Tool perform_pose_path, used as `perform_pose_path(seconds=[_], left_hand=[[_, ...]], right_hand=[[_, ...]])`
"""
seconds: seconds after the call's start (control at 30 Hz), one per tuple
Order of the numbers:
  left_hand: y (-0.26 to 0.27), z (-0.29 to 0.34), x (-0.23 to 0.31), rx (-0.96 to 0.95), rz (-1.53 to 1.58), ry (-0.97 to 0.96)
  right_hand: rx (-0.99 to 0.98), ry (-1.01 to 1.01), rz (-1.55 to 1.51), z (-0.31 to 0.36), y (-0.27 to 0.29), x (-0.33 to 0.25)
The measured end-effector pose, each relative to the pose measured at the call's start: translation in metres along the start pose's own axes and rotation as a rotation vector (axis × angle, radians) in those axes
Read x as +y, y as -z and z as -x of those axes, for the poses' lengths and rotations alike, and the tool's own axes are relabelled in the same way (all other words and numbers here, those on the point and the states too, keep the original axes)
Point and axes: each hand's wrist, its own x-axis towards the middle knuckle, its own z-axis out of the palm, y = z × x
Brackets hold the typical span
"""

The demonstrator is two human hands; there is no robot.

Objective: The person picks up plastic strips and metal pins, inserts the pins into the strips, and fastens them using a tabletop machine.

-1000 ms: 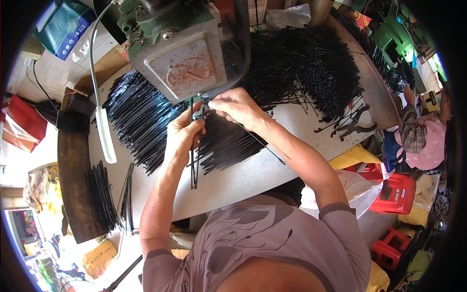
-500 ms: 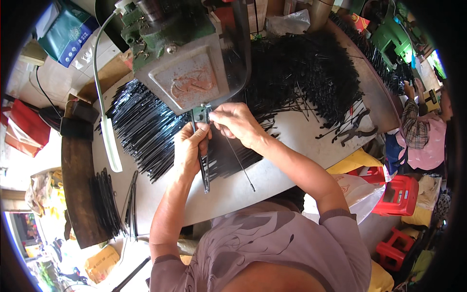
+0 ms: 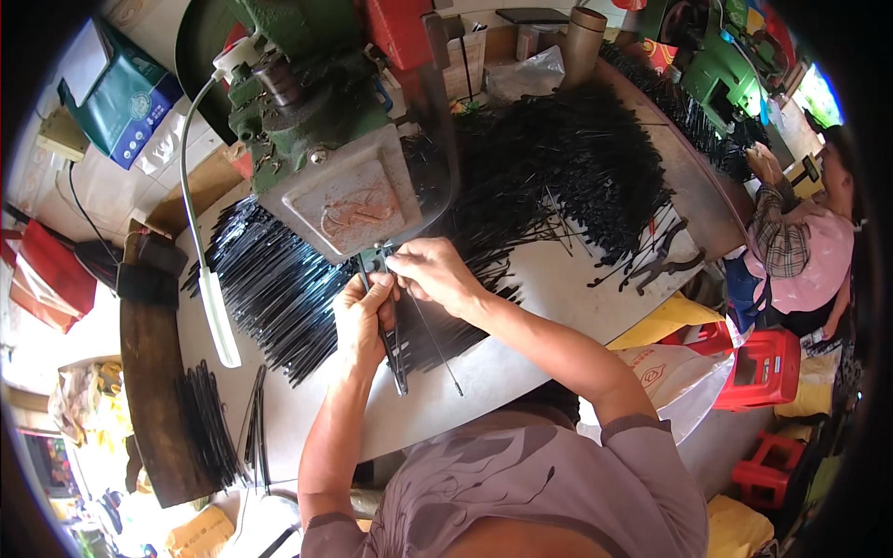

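Observation:
My left hand (image 3: 361, 312) is closed around slim black metal strips (image 3: 394, 358), whose lower ends point toward me. Close beside it, my right hand (image 3: 433, 273) pinches a thin dark rod (image 3: 440, 346) with a small knob at its free end. Both hands are just under the head of a green machine (image 3: 352, 209) with a worn grey front plate. The upper ends of the strips and rod are partly hidden by my fingers and the machine. Left of my hands lies a wide layer of glossy black strips (image 3: 270, 293).
A large heap of thin black rods (image 3: 567, 167) covers the table's far right, with dark pliers (image 3: 672, 259) near it. A white lamp (image 3: 219, 321) on a bent neck hangs at left. Red stools (image 3: 765, 370) stand right. Another person (image 3: 805, 251) works at far right.
The view has shifted, so the machine and table appear lower. My hands stay together under the machine head, still holding the strips and the rod.

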Motion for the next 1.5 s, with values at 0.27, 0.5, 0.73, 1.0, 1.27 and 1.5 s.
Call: perform_pose_path(seconds=[0.27,0.5,0.73,1.0,1.27,1.5], left_hand=[[-0.016,0.003,0.012,0.060,-0.129,0.034],[-0.001,-0.002,0.000,0.002,-0.122,0.005],[-0.003,-0.013,0.005,0.012,-0.296,-0.039],[-0.004,0.005,0.018,-0.016,-0.389,0.013],[0.016,-0.015,0.009,-0.202,-0.635,-0.303],[0.008,0.007,0.028,-0.053,-0.459,-0.014]], right_hand=[[0.097,0.088,0.028,0.005,0.000,0.004],[0.120,0.050,0.060,0.007,-0.006,0.006],[0.172,0.082,-0.004,-0.008,-0.006,0.014],[0.174,0.031,-0.033,-0.016,-0.006,0.016],[0.178,0.237,0.591,0.005,0.034,-0.006],[0.602,0.650,1.202,0.056,0.085,-0.004]])
